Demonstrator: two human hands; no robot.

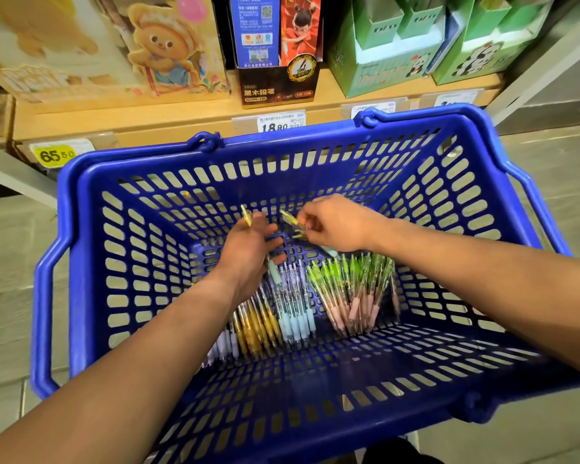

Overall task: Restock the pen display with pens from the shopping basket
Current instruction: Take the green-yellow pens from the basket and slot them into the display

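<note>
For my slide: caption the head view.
Left hand and right hand hold yellow pens inside a blue basket.

Colour-sorted pens (pixel 295 316) flat on blue slotted basket (pixel 62 202) floor

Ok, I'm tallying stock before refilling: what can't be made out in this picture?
Head view:
- How many pens: bundles overlap; the left hand and forearm cover some.
- The pen in the right hand: motion-blurred.
- The price tag: lower edge behind the basket rim.
</note>
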